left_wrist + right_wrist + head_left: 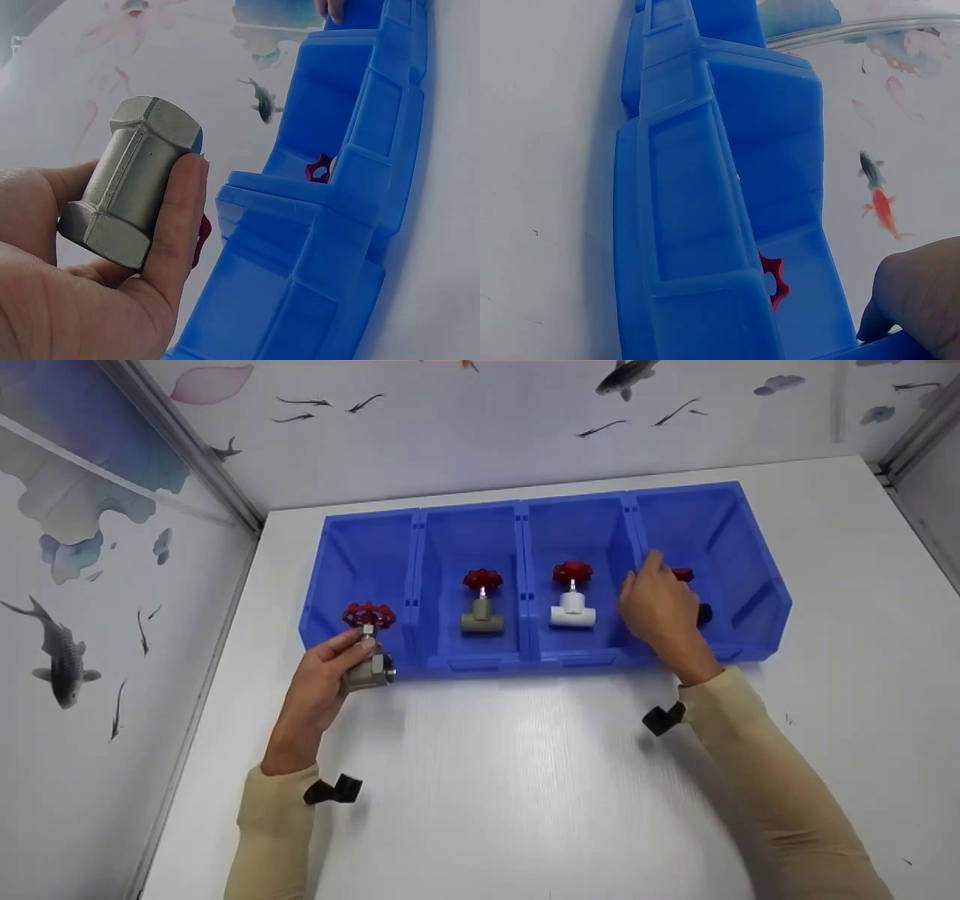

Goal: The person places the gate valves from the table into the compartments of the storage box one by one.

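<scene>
My left hand holds a metal gate valve with a red handwheel, fingers and thumb round the valve beneath the wheel. It is in front of the leftmost blue bin, with the wheel overlapping that bin in the head view. My right hand is at the divider between the two right-hand bins, its thumb and fingers pinching the blue bin's top edge. Just beyond it in the rightmost bin show a red handle and a black part, mostly hidden by the hand.
Four-sided blue bins stand side by side on the white table. An olive-grey valve with a red wheel lies in one middle bin, a white valve with a red wheel in the other. Fish-patterned panels rise behind and left.
</scene>
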Demonstrator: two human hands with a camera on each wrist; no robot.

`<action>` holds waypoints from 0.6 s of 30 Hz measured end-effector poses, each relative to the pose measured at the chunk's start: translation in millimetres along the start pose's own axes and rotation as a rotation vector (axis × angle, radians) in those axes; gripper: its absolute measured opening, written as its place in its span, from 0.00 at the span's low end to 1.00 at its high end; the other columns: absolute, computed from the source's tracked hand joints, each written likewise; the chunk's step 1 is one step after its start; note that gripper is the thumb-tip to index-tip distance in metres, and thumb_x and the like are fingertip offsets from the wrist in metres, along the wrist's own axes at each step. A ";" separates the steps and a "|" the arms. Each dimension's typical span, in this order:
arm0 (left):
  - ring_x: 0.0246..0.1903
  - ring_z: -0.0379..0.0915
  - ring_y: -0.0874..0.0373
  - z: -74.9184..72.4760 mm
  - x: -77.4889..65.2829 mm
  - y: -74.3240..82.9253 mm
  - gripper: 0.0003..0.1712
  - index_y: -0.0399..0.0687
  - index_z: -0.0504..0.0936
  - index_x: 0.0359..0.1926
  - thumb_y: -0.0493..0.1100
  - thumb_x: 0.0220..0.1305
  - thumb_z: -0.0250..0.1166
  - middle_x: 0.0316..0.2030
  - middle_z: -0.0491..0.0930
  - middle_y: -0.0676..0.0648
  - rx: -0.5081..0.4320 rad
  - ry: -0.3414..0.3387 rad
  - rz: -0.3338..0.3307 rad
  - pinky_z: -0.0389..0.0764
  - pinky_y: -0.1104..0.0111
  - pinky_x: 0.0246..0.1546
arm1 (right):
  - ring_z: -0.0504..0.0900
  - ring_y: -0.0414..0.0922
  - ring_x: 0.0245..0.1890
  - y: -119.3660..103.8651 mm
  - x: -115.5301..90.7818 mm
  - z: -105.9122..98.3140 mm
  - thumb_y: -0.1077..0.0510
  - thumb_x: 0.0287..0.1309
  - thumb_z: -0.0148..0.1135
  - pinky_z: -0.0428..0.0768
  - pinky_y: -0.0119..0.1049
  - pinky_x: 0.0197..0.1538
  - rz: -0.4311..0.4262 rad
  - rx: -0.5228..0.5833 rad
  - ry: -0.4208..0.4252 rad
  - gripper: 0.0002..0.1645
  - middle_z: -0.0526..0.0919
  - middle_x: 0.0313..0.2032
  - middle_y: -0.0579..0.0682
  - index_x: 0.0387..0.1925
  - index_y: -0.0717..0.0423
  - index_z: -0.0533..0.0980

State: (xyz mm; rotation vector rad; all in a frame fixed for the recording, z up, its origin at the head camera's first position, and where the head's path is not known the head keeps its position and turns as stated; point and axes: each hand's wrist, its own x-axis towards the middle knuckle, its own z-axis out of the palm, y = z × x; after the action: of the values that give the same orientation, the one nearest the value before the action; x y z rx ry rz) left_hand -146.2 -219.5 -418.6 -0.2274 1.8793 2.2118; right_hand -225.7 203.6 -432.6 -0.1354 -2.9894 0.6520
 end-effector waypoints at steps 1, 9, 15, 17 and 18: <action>0.43 0.80 0.62 0.0 0.9 0.0 0.29 0.29 0.62 0.70 0.36 0.73 0.56 0.48 0.82 0.49 0.003 0.005 -0.004 0.81 0.73 0.42 | 0.80 0.70 0.36 0.0 -0.1 0.2 0.53 0.74 0.40 0.77 0.67 0.40 -0.003 -0.001 0.006 0.27 0.76 0.38 0.70 0.59 0.74 0.60; 0.45 0.80 0.63 -1.9 7.0 0.5 0.32 0.33 0.59 0.72 0.38 0.73 0.57 0.52 0.80 0.47 0.007 0.007 -0.027 0.80 0.73 0.44 | 0.80 0.69 0.35 0.9 -0.6 0.0 0.53 0.74 0.40 0.77 0.66 0.40 0.000 0.003 -0.003 0.27 0.76 0.37 0.70 0.61 0.74 0.60; 0.45 0.79 0.63 -2.7 10.0 1.2 0.32 0.34 0.59 0.73 0.38 0.73 0.56 0.62 0.73 0.37 0.008 0.016 -0.032 0.80 0.73 0.45 | 0.80 0.69 0.36 0.5 0.1 -0.5 0.53 0.75 0.39 0.76 0.66 0.40 0.010 0.007 -0.025 0.28 0.76 0.38 0.70 0.61 0.74 0.59; 0.47 0.78 0.63 -2.7 10.6 1.7 0.33 0.34 0.58 0.74 0.39 0.74 0.56 0.67 0.66 0.33 0.013 0.020 -0.038 0.80 0.73 0.46 | 0.80 0.69 0.36 0.0 0.3 -0.5 0.53 0.75 0.39 0.76 0.66 0.40 0.011 0.010 -0.030 0.28 0.76 0.39 0.70 0.62 0.74 0.59; 0.47 0.78 0.63 -2.8 11.1 2.0 0.33 0.34 0.58 0.74 0.39 0.74 0.57 0.68 0.64 0.32 0.018 0.021 -0.041 0.80 0.74 0.47 | 0.80 0.69 0.36 -0.1 0.4 -0.4 0.53 0.74 0.39 0.76 0.66 0.40 0.010 0.010 -0.029 0.28 0.76 0.39 0.70 0.62 0.74 0.59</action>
State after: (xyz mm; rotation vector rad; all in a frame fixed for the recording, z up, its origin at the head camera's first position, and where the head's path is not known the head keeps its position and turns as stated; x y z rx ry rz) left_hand -157.5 -221.7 -420.2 -0.2846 1.8867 2.1729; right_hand -226.1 203.7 -432.1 -0.1417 -3.0144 0.6757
